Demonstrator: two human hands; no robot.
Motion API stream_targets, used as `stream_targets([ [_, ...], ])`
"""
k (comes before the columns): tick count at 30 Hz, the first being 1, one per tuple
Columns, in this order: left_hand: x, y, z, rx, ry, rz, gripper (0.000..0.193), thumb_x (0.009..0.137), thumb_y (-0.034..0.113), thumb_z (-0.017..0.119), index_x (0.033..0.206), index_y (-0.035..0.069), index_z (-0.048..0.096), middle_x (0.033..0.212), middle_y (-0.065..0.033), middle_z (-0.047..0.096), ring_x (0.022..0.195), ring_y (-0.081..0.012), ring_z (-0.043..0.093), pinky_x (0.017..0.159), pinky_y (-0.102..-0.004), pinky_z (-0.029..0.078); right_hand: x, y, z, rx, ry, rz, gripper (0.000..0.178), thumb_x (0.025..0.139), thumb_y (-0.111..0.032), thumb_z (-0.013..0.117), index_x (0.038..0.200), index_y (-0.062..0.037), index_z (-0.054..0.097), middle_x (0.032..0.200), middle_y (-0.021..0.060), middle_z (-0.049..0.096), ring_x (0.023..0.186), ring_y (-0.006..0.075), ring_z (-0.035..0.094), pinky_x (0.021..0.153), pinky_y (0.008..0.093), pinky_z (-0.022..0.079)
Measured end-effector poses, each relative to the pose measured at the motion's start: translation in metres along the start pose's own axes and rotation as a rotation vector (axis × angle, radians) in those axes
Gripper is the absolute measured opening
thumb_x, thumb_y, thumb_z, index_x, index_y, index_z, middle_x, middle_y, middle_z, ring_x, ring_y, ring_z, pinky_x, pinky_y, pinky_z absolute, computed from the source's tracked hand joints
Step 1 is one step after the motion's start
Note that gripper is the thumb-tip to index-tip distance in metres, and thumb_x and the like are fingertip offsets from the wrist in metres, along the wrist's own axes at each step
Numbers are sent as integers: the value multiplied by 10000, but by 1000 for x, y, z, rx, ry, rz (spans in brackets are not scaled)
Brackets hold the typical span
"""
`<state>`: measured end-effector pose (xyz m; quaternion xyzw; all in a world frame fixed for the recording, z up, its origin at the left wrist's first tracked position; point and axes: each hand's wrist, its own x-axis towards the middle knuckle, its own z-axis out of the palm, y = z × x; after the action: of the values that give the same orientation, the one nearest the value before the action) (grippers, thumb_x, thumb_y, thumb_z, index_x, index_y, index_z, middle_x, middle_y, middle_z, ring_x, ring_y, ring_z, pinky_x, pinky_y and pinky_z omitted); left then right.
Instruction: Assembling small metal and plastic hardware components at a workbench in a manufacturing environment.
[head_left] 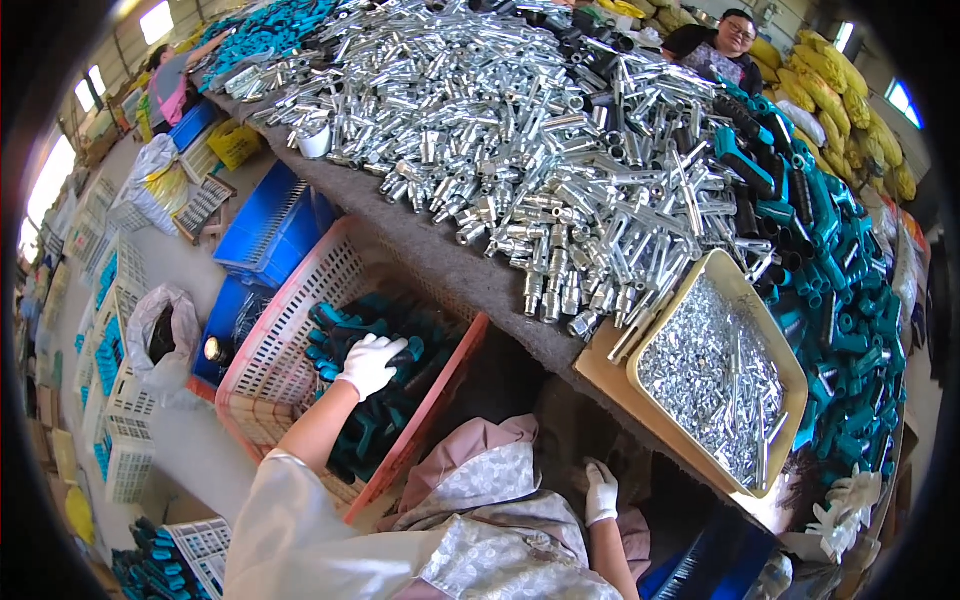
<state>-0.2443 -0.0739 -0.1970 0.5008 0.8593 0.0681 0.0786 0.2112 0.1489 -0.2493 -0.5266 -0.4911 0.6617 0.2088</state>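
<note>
The left hand [370, 365], in a white glove, reaches down into a pink-red plastic basket [262, 362], its fingers spread a little and bent over the teal and black parts [372, 425] heaped inside, with the dark end of one part sticking out just beside the fingertips. The right hand [602, 492], also gloved in white, is well apart from it, low by the patterned apron [490, 545] in the shade under the table edge, fingers close together and partly bent; whether either hand has hold of anything I can't tell, as the glove backs and the shadow hide the palms. The basket stands on the person's left, below a table [408, 232] covered in dark grey cloth, its wall near some blue bins [262, 225]. On the table spreads a big heap of shiny metal fittings [480, 130], with a white cup [315, 142] at its left edge. Nearer the right side, a yellowish tray [690, 438] of small metal pieces [715, 375] sits tilted on cardboard [608, 365], and past it more teal and black tool bodies [850, 310] are piled up (a co-worker [718, 62] is behind the far side of the heap, near yellow sacks [830, 95])
</note>
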Motion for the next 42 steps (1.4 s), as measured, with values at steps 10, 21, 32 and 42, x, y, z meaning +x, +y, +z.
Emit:
stream_targets([
  [10, 16, 0, 43, 124, -348, -104, 365, 842, 183, 558, 1171, 178, 718, 1267, -113, 614, 1193, -340, 532, 1022, -439, 434, -12, -23, 14, -501, -156, -150, 314, 939, -227, 606, 1108, 22, 694, 1037, 142, 726, 973, 236, 673, 882, 324, 507],
  [21, 55, 164, -244, -665, -52, 562, 251, 907, 180, 678, 1111, 37, 703, 999, -118, 701, 923, -237, 679, 845, -325, 534, -108, -305, 37, -574, -636, -697, 240, 921, -138, 623, 1124, -32, 696, 983, 110, 728, 933, 249, 702, 864, 334, 542],
  [32, 197, 207, -260, -121, 456, 462, 262, 874, 224, 597, 1081, 108, 708, 1057, -131, 672, 1015, -325, 631, 903, -444, 510, -32, -404, 67, -868, -130, -1184, 181, 869, -117, 650, 1008, -35, 730, 930, 163, 717, 855, 318, 699, 779, 354, 538],
  [42, 224, 208, -256, 110, 460, 522, 191, 784, 249, 728, 917, 115, 702, 1021, -90, 617, 1021, -301, 583, 882, -418, 496, 69, -473, 129, -1130, 84, -1347, 215, 862, -189, 554, 920, -108, 744, 899, 135, 704, 870, 342, 671, 801, 445, 527],
])
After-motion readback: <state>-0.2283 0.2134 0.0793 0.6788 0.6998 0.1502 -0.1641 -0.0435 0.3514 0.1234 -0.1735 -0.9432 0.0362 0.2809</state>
